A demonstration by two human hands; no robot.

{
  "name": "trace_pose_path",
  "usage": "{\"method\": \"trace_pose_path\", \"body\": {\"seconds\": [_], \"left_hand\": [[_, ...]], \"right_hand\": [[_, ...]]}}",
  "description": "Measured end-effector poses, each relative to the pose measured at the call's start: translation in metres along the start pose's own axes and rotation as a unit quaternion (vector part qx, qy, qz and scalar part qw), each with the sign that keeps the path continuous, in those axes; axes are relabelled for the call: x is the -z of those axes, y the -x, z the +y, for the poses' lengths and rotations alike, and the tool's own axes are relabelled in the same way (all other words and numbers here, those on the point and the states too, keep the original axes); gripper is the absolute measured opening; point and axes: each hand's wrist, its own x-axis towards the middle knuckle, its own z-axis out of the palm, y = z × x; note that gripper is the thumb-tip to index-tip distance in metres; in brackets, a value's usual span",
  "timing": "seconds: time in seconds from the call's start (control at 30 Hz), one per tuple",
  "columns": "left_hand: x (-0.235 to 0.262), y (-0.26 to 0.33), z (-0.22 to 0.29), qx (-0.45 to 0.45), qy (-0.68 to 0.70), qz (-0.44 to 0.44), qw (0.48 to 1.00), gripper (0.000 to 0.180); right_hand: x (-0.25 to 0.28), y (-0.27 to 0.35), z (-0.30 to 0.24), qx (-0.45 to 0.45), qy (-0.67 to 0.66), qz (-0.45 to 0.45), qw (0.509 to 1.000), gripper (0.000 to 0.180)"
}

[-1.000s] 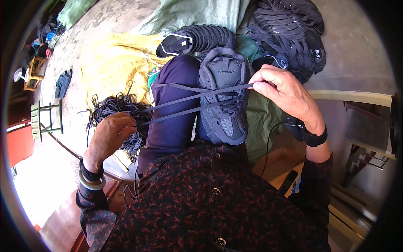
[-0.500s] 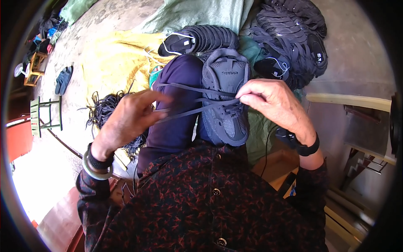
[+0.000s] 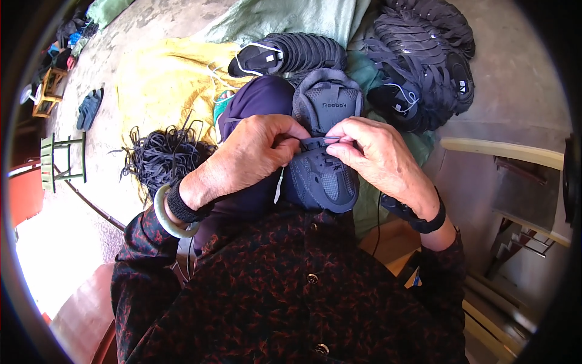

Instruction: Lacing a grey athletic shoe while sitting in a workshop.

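A dark grey sneaker (image 3: 327, 179) rests on my lap, its toe toward me and its tongue pointing away. Across its lacing area both hands work close together. My left hand (image 3: 257, 145), at the shoe's left edge, pinches the dark shoelace (image 3: 315, 143) between thumb and fingers. From the right, my right hand (image 3: 379, 155) also has the lace in a pinch, just over the eyelets. How the lace is threaded is partly hidden behind the fingertips. Left of my knee lies a tangled heap of dark laces (image 3: 167, 155).
Beyond my knees, a row of dark shoes (image 3: 303, 53) lies on yellow (image 3: 176, 70) and green sacking (image 3: 291, 21). A larger pile of dark shoes (image 3: 424, 60) stands at the far right. A green stool (image 3: 63, 161) and slippers (image 3: 90, 109) are on the left; a wooden-edged bench (image 3: 503, 151) is at right.
My left hand has come right, from holding stretched laces out to the side, up to the shoe. The long lace strands no longer span my thigh. My right hand has shifted slightly left.
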Motion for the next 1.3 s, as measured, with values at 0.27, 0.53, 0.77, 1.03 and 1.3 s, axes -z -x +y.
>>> {"method": "trace_pose_path", "body": {"seconds": [0.27,0.53,0.77,1.03,1.3], "left_hand": [[-0.010,0.003,-0.028,-0.064,-0.028,0.063,0.996,0.012],[-0.015,0.000,-0.032,-0.017,0.016,0.072,0.997,0.013],[-0.016,-0.001,-0.030,0.007,0.029,0.082,0.996,0.011],[-0.022,-0.001,-0.028,-0.007,-0.003,0.123,0.992,0.007],[-0.038,-0.002,-0.030,-0.142,-0.124,0.204,0.961,0.016]], "right_hand": [[-0.007,0.003,0.009,0.043,0.037,0.003,0.998,0.012],[-0.018,0.002,0.010,0.036,0.044,0.021,0.998,0.011],[-0.025,0.003,0.007,-0.009,0.005,0.039,0.999,0.006],[-0.036,0.004,0.010,-0.034,-0.043,0.087,0.995,0.006],[-0.039,0.001,0.011,-0.025,-0.057,0.091,0.994,0.010]]}}
